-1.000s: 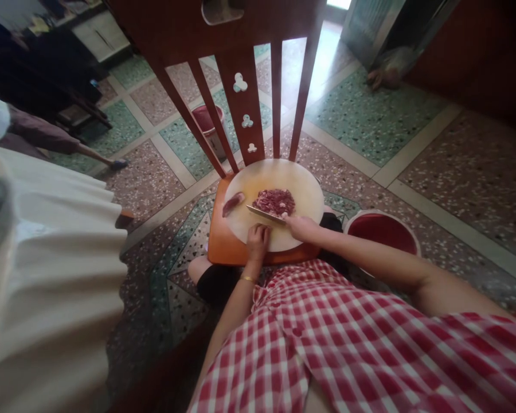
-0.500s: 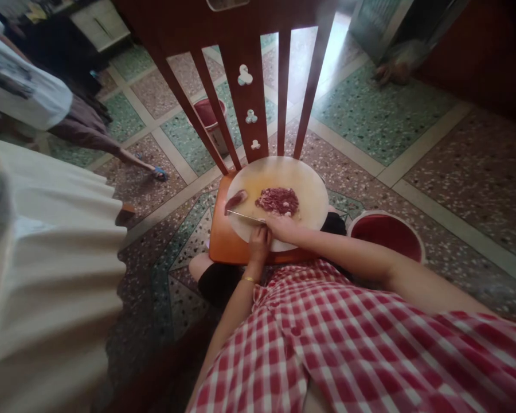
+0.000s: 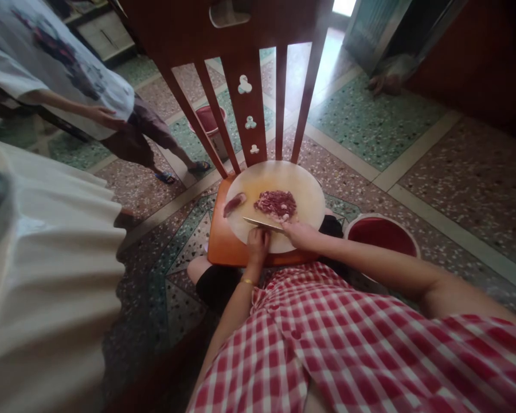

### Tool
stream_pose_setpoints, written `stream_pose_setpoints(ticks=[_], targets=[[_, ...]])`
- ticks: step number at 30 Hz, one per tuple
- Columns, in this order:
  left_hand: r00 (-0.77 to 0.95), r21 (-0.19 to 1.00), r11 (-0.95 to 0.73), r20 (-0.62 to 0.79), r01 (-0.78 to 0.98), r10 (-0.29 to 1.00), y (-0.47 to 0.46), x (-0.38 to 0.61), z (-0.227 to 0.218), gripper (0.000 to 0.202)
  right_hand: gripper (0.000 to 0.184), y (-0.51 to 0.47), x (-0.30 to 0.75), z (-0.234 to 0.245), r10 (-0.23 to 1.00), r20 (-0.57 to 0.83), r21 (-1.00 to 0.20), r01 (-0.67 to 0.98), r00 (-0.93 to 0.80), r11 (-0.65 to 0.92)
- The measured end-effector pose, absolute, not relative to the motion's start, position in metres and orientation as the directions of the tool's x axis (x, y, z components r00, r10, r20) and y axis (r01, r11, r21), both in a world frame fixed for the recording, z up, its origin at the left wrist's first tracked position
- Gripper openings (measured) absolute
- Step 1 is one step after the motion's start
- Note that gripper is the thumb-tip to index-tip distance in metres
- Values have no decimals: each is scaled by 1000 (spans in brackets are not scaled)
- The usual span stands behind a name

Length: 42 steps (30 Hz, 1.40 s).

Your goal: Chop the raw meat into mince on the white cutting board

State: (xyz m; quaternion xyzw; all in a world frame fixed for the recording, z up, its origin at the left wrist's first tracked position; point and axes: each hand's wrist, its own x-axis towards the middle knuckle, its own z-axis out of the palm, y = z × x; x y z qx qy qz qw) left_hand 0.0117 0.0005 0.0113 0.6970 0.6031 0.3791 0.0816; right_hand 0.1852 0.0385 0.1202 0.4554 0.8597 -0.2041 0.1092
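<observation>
My right hand point(image 3: 300, 234) is closed round the handle of a knife point(image 3: 263, 224), whose blade points left across the near part of a round, pale cutting board point(image 3: 310, 186). My left hand point(image 3: 258, 245) lies at the board's near edge with its fingers curled, just below the blade. What sits under those fingers is hidden. A heap of cut red meat point(image 3: 276, 203) rests mid-board, beyond the blade. One longer piece of meat point(image 3: 234, 203) lies apart at the board's left edge.
The board stands on the seat of a wooden chair point(image 3: 221, 244), its slatted back point(image 3: 241, 40) on the far side. To the right is a red bucket point(image 3: 382, 235); another bucket point(image 3: 208, 119) stands behind the chair. A cloth-covered table point(image 3: 64, 241) and a person point(image 3: 81, 74) are at left.
My right hand has drawn the knife to the right, away from the left edge piece. My left hand stays nearly in place. The person at left has come farther into view.
</observation>
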Motion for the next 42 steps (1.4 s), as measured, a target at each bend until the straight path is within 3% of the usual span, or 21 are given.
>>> stream_pose_setpoints(ticks=[11,16,22,25,31,42], targets=[[7,539,-251,413,804,911,-1,9,6,9,25,66,117,95,719,-381,-258,813,-582,521],[-11,520,-226,413,824,910,-1,11,8,12,36,60,146,97,712,-296,-293,771,-636,566],[-99,637,-210,414,742,905,1,8,10,19,38,57,189,116,778,-421,-196,884,-466,424],[-164,694,-215,437,687,884,-2,4,10,21,37,50,181,122,767,-398,-218,864,-504,454],[-3,605,-299,446,739,895,-5,3,6,17,40,29,176,116,735,-400,-169,833,-547,527],[39,528,-277,417,803,908,-6,2,-10,11,26,53,121,106,683,-362,-269,773,-634,574]])
